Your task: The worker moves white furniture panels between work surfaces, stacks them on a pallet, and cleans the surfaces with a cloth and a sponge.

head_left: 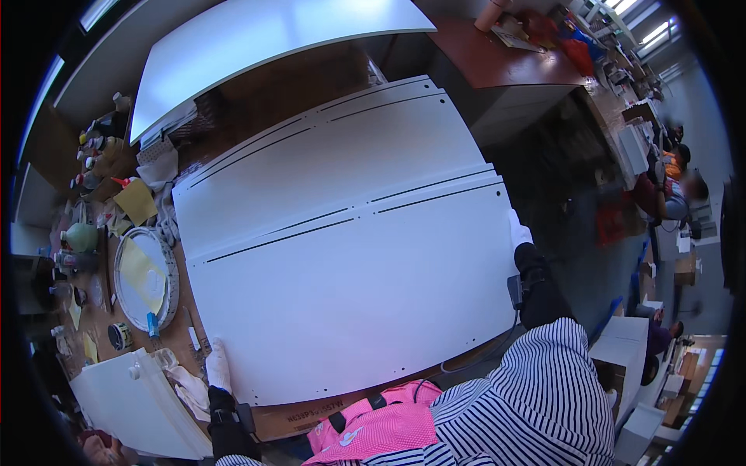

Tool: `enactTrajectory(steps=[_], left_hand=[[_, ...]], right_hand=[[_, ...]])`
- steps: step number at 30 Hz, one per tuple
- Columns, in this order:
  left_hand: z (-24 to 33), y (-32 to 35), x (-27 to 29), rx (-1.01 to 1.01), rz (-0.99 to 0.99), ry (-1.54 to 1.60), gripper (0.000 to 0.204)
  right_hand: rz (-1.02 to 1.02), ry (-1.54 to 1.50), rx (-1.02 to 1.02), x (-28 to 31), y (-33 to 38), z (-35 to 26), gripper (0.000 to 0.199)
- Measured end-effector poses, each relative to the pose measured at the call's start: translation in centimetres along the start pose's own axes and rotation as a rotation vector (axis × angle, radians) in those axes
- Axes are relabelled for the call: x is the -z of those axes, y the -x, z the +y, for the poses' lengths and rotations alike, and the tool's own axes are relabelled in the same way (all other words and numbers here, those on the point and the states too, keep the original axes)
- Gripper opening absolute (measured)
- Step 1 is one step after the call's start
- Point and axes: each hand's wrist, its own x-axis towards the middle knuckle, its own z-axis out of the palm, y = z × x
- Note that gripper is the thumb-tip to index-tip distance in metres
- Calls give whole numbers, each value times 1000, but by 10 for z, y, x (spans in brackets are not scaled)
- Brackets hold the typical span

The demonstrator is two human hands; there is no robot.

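A large white panel [350, 264] lying flat on a wooden workbench [256, 93] is gripped at opposite edges by two white-gloved hands: the left hand [217, 365] at its near left corner, the right hand [519, 233] on its right edge. A round mirror [145, 278] and small bottles [89, 147] are seen to the left.

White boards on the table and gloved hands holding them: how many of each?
White boards with slots: 2, the near board and the far board
Gloved hands on the near board: 2, the left hand and the right hand
Total: 4
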Motion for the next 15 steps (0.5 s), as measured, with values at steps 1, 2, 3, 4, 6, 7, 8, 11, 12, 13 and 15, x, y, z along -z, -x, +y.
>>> enactTrajectory(steps=[1, 2, 3, 4, 6, 7, 8, 11, 12, 13, 15], left_hand=[[3, 8, -4, 27, 70, 126, 69], [7, 13, -5, 25, 66, 123, 69], [12, 18, -3, 46, 52, 428, 64], [21, 26, -3, 63, 32, 732, 60], [31, 50, 0, -9, 24, 844, 59], [33, 60, 6, -84, 19, 957, 59], [23, 66, 15, -148, 40, 1013, 53], [0, 85, 29, -369, 630, 178, 47], [-19, 99, 41, -431, 911, -289, 47], [-42, 99, 52, -492, 974, 22, 47], [77, 146, -6, -47, 789, 918, 53]], right_hand=[[55, -79, -77, 0, 8, -7, 72], [58, -79, -81, -3, 9, -6, 72], [137, 5, -112, -5, 14, -6, 77], [221, 86, -145, 1, 16, -3, 83], [257, -23, -148, 17, 24, -1, 83], [290, -134, -149, 26, 28, -1, 83], [295, -385, -45, 31, 34, -8, 82], [502, -767, 285, 69, 35, -25, 75], [323, -848, 155, 76, 78, -65, 66], [290, -1087, 223, 77, 75, -76, 66], [451, -1114, 264, 120, 75, -45, 56]])
